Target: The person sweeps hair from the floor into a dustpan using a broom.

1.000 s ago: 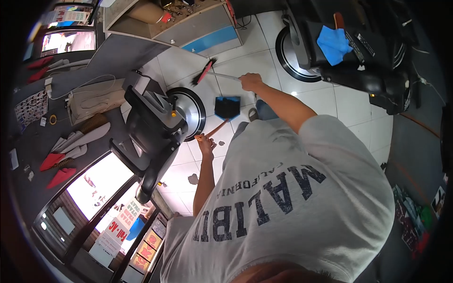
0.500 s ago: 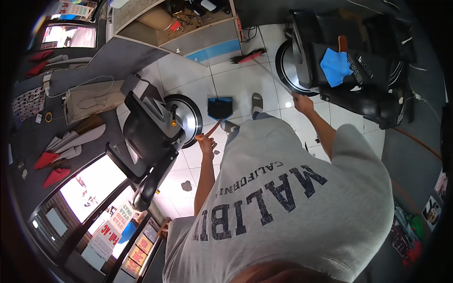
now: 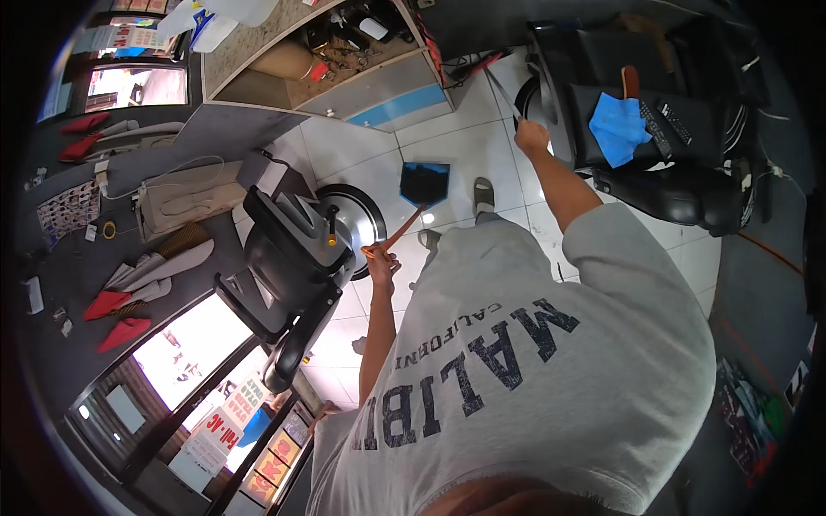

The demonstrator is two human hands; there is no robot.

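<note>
My left hand is closed around the end of an orange-brown handle, which belongs to the blue-and-black dustpan resting on the tiles before my feet. To the right, my right hand grips the thin pale stick of a broom. The broom's red head reaches the dark area at the far end of the floor, beside the cabinet, and its bristles are hard to make out there. My feet in sandals stand just behind the dustpan.
A black salon chair on a round metal base stands left. Another black chair at right bears a blue cloth, a brown-handled item and remotes. An open-shelved cabinet stands ahead, with cables near its corner.
My right hand has moved forward, carrying the broom head farther away toward the cabinet's far corner. My left hand still holds the dustpan handle. The view has shifted slightly.
</note>
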